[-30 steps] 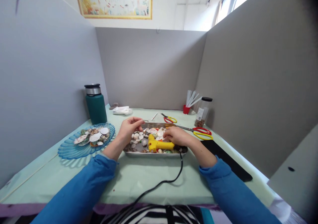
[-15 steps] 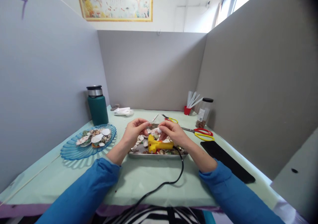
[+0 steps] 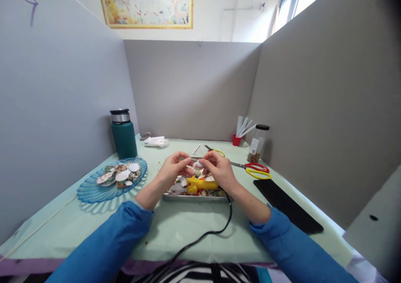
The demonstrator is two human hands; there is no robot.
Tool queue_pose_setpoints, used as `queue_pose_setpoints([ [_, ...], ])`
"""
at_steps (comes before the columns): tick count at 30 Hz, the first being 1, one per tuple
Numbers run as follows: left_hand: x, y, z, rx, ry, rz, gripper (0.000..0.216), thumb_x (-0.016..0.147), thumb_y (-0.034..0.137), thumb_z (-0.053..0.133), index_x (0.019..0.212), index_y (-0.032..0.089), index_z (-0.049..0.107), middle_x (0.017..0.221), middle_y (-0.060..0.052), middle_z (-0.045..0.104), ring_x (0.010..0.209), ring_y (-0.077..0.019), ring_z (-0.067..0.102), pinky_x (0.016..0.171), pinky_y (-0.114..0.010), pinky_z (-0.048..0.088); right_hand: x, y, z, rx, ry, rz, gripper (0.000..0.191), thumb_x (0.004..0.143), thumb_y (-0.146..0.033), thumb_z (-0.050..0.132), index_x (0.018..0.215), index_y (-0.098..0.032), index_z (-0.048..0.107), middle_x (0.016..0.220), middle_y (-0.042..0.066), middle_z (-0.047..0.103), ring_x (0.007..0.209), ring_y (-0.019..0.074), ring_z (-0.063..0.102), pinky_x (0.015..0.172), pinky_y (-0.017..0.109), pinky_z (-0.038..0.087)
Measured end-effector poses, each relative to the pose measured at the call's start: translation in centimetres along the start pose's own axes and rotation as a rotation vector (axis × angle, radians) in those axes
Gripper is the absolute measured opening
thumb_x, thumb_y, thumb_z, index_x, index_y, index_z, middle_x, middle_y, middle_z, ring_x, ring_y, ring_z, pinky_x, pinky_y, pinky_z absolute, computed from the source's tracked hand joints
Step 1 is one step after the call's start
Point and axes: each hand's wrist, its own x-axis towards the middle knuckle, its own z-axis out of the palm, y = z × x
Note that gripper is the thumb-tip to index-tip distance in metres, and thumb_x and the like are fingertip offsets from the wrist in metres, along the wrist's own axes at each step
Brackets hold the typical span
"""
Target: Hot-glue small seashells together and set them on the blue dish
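Observation:
My left hand (image 3: pixel 177 166) is closed in a pinch over the metal tray (image 3: pixel 194 198); whatever its fingertips hold is too small to make out. Facing it, my right hand (image 3: pixel 219 170) pinches with thumb and forefinger, and a small whitish shell (image 3: pixel 197 165) shows at its fingertips. The two hands are close together but apart. Below them a yellow hot glue gun (image 3: pixel 202 184) lies on the tray among several shells (image 3: pixel 184 182), its black cord (image 3: pixel 208 233) running toward me. My hands hide part of the tray.
On the left are a blue scalloped plate (image 3: pixel 89 193) heaped with shells and a green bottle (image 3: pixel 123 138). To the right lie scissors (image 3: pixel 257 171), a second pair (image 3: pixel 216 150) and a black slab (image 3: pixel 286 205). A jar (image 3: pixel 257 144) and a red cup (image 3: pixel 237 140) of glue sticks stand behind.
My hands have come slightly nearer each other, and the left fingers have shifted a little right. The whitish shell shows more plainly between them. The glue gun stays on the tray.

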Motion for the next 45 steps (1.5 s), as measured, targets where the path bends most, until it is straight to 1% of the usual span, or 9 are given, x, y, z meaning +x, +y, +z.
queue_pose_setpoints([
  [6, 0.2, -0.2, 0.1, -0.07, 0.043, 0.006, 0.026, 0.07, 0.027, 0.071, 0.083, 0.014, 0.053, 0.07, -0.004, 0.069, 0.065, -0.0153, 0.068, 0.06, -0.023, 0.054, -0.3, -0.4, 0.3, 0.022, -0.015, -0.009, 0.024, 0.076, -0.04, 0.064, 0.077, -0.019, 0.053, 0.063, -0.001, 0.06, 0.051, 0.0132, 0.059, 0.048, 0.024, 0.049],
  [11, 0.5, -0.2, -0.3, -0.115, 0.086, 0.029, 0.025, 0.071, 0.026, 0.071, 0.084, 0.014, 0.053, 0.071, -0.005, 0.07, 0.064, -0.0138, 0.068, 0.063, -0.023, 0.054, -0.2, 0.0, 0.2, 0.101, -0.08, 0.025, 0.027, 0.075, -0.04, 0.065, 0.089, -0.02, 0.053, 0.072, -0.001, 0.062, 0.06, 0.014, 0.063, 0.056, 0.026, 0.053],
  [15, 0.4, -0.1, -0.3, -0.126, 0.063, 0.031, 0.026, 0.071, 0.027, 0.071, 0.084, 0.013, 0.054, 0.073, -0.007, 0.071, 0.064, -0.0134, 0.068, 0.064, -0.023, 0.054, -0.1, 0.2, 0.1, 0.089, -0.152, 0.136, 0.026, 0.076, -0.042, 0.062, 0.08, -0.018, 0.055, 0.061, -0.002, 0.06, 0.051, 0.0125, 0.06, 0.049, 0.024, 0.05],
  [21, 0.3, 0.1, -0.3, -0.107, 0.09, 0.077, 0.027, 0.066, 0.028, 0.074, 0.082, 0.013, 0.058, 0.072, -0.003, 0.068, 0.06, -0.012, 0.065, 0.064, -0.025, 0.053, -0.3, -0.8, 0.1, 0.147, -0.155, 0.11, 0.025, 0.078, -0.041, 0.06, 0.077, -0.017, 0.056, 0.052, -0.004, 0.058, 0.046, 0.0096, 0.055, 0.047, 0.02, 0.046],
  [25, 0.3, 0.1, -0.4, -0.066, 0.082, 0.096, 0.025, 0.065, 0.028, 0.074, 0.08, 0.013, 0.06, 0.063, 0.0, 0.065, 0.053, -0.0091, 0.061, 0.058, -0.022, 0.05, -0.5, -1.3, 0.1, 0.179, -0.197, 0.149, 0.027, 0.076, -0.043, 0.061, 0.077, -0.016, 0.059, 0.05, -0.004, 0.057, 0.044, 0.0091, 0.055, 0.046, 0.02, 0.046],
  [28, 0.3, 0.0, -0.3, -0.02, 0.084, 0.102, 0.026, 0.064, 0.029, 0.075, 0.078, 0.013, 0.061, 0.052, 0.003, 0.059, 0.042, -0.0058, 0.052, 0.046, -0.017, 0.041, -0.5, -1.2, 0.1, 0.176, -0.228, 0.166, 0.028, 0.076, -0.044, 0.061, 0.078, -0.016, 0.061, 0.05, -0.004, 0.057, 0.043, 0.0087, 0.054, 0.047, 0.02, 0.046],
  [31, 0.2, 0.0, -0.2, 0.009, 0.083, 0.108, 0.026, 0.063, 0.031, 0.075, 0.077, 0.013, 0.062, 0.05, 0.004, 0.057, 0.035, -0.0036, 0.045, 0.039, -0.016, 0.033, -0.6, -0.8, 0.1, 0.177, -0.254, 0.176, 0.029, 0.076, -0.044, 0.062, 0.078, -0.015, 0.061, 0.049, -0.004, 0.057, 0.042, 0.0088, 0.054, 0.047, 0.02, 0.046],
  [37, 0.1, 0.0, 0.0, 0.018, 0.068, 0.12, 0.025, 0.063, 0.031, 0.074, 0.077, 0.014, 0.062, 0.048, 0.005, 0.056, 0.034, -0.0029, 0.042, 0.037, -0.016, 0.027, -0.5, -0.5, 0.2, 0.216, -0.224, 0.215, 0.028, 0.073, -0.043, 0.065, 0.075, -0.015, 0.062, 0.054, -0.003, 0.061, 0.04, 0.0078, 0.053, 0.044, 0.02, 0.044],
  [45, 0.0, 0.1, 0.1, 0.038, 0.069, 0.119, 0.025, 0.065, 0.032, 0.073, 0.077, 0.014, 0.062, 0.045, 0.005, 0.054, 0.034, -0.0036, 0.041, 0.037, -0.016, 0.026, -0.5, -0.7, 0.3, 0.231, -0.212, 0.23, 0.03, 0.072, -0.044, 0.066, 0.074, -0.015, 0.061, 0.056, -0.002, 0.062, 0.04, 0.0073, 0.052, 0.044, 0.02, 0.044],
])
